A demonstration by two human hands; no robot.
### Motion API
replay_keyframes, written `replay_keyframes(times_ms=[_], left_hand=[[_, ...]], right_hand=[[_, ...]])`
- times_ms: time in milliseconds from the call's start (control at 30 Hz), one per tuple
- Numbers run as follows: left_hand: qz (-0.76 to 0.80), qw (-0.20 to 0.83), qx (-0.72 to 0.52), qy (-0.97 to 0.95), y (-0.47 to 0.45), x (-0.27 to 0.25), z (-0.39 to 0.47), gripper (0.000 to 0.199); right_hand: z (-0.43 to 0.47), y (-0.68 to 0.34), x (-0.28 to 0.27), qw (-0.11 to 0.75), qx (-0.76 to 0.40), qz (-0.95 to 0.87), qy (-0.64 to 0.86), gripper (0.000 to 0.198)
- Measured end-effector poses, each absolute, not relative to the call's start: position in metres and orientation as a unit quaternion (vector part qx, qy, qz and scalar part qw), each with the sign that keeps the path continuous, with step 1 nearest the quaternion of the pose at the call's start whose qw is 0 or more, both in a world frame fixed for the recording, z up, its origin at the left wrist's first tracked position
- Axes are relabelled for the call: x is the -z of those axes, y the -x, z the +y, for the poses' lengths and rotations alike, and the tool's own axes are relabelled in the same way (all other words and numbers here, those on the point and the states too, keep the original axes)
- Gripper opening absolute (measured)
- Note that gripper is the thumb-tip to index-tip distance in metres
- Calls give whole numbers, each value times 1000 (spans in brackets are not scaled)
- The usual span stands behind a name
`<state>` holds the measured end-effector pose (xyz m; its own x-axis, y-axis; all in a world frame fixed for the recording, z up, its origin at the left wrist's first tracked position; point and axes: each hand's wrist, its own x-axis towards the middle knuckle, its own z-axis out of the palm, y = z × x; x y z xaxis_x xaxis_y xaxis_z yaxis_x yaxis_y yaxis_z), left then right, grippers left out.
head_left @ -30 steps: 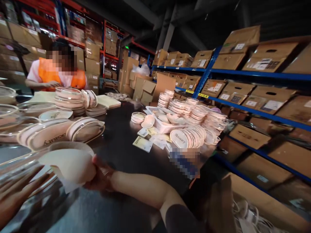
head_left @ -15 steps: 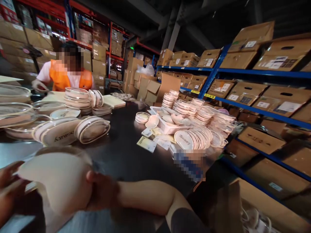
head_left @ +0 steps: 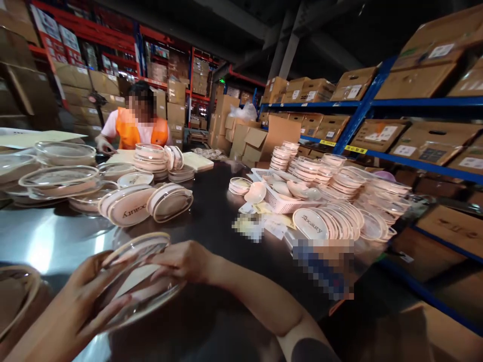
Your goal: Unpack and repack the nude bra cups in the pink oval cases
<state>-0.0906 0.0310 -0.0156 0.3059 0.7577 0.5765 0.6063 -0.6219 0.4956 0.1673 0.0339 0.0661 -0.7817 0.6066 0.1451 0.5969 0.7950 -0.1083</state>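
Low over the dark tabletop, a clear oval zip case with a beige rim is between my two hands, its two rims spread apart. My left hand grips it from the left side, with fingers lying along the gap. My right hand holds the far right side, its fingers bent over the edge into the opening. Something pale and flat shows between the rims, partly hidden by my fingers. Another beige-rimmed case sits at the lower left, cut off by the frame.
Filled oval cases stand in stacks on the left of the table. A white basket of skin-coloured pads, cards and many more cases occupy the right. Across the table sits a person in an orange vest. Box-laden shelves line the right.
The skin-coloured moulded pad that both hands held is no longer plainly visible. My hands are now on the clear case, and the view has turned left.
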Motion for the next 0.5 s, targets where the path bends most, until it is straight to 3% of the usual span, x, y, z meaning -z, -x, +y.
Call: replay_keyframes(times_ms=[167,233,333,367,433,500], left_hand=[[384,137,-350,-843,85,13,39,62],[355,146,-329,-863,83,14,47,67],[364,156,-346,-850,84,16,55,58],[377,160,-358,-839,85,16,56,53],[413,174,-387,-806,87,17,57,54],[465,210,-440,-739,86,19,57,72]], right_hand=[[48,-171,-64,-27,-56,-863,501,27],[55,-172,-58,-27,-73,-854,515,26],[67,-176,-47,7,-139,-869,474,23],[72,-178,-43,50,-190,-864,463,24],[80,-182,-38,221,-349,-786,461,30],[86,-184,-35,394,-478,-634,462,36]])
